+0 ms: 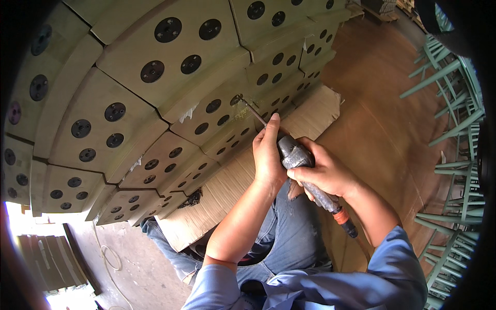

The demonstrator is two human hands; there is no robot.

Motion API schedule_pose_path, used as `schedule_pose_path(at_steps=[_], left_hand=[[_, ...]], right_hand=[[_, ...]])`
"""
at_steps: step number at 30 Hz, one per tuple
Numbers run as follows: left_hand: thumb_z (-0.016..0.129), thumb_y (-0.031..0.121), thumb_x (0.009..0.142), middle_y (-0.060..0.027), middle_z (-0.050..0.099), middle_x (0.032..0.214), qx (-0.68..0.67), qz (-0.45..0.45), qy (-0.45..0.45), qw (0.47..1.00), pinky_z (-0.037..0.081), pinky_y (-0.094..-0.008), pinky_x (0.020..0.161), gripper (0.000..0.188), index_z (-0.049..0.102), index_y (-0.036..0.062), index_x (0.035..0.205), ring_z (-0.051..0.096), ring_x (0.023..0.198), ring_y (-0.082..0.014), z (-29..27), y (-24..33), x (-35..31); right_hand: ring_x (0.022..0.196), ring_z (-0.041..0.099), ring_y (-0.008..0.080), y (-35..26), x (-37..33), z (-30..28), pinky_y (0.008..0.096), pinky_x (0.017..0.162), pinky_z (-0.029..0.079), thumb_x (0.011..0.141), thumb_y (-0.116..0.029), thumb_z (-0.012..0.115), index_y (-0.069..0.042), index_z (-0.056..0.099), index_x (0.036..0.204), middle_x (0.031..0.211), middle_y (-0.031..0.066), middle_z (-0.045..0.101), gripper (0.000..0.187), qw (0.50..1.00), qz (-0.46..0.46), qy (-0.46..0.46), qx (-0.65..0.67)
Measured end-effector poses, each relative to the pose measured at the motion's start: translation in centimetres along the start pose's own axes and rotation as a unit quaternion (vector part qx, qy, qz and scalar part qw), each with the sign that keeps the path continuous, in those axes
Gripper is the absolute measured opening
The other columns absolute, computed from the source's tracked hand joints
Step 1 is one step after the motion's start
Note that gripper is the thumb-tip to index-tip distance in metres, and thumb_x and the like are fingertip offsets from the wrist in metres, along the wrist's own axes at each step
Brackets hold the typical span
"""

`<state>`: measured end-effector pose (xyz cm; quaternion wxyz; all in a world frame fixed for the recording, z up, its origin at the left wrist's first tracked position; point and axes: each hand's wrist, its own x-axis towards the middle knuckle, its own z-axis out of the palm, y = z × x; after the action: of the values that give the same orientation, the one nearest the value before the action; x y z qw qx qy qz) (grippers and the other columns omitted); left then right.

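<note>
In both hands I hold a grey air screwdriver [293, 155] with a long thin bit [253, 110] pointing up and left. My left hand [268, 152] wraps round the front of the tool, its thumb stretched along the bit. My right hand [324, 173] grips the body further back, above an orange coupling [341, 216]. The bit's tip meets a round fitting [236, 99] on a stack of olive-green panels [206, 93]. Similar black discs [168, 30] with small holes sit in groups across these panels. Whether a screw is at the tip is too small to tell.
A cardboard sheet [227, 199] lies beneath the panels, against my bent legs in jeans [297, 227]. Several green chairs [454, 67] stand along the right. A thin hose [106, 258] curls on the floor at left, near stacked boards [49, 261]. Brown flooring [377, 113] spreads to the right.
</note>
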<state>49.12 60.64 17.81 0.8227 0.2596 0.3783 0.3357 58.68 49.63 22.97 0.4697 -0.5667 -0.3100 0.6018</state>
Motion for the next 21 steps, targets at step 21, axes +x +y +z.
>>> schedule_pose_path(at_steps=[21], left_hand=[[0.044,0.007,0.105,-0.0094,0.061,0.093,-0.098,-0.063,0.073,0.990,0.051,-0.0316,0.068,0.015,0.056,0.0022,0.112,0.058,0.080,-0.0174,-11.7,-5.3,2.6]], right_hand=[[0.053,0.062,0.0117,-0.5,1.1,0.0,0.0294,0.042,0.055,0.090,-0.016,0.076,-0.001,0.044,0.125,0.090,0.0077,0.062,0.050,1.000,0.004,0.001,-0.003]])
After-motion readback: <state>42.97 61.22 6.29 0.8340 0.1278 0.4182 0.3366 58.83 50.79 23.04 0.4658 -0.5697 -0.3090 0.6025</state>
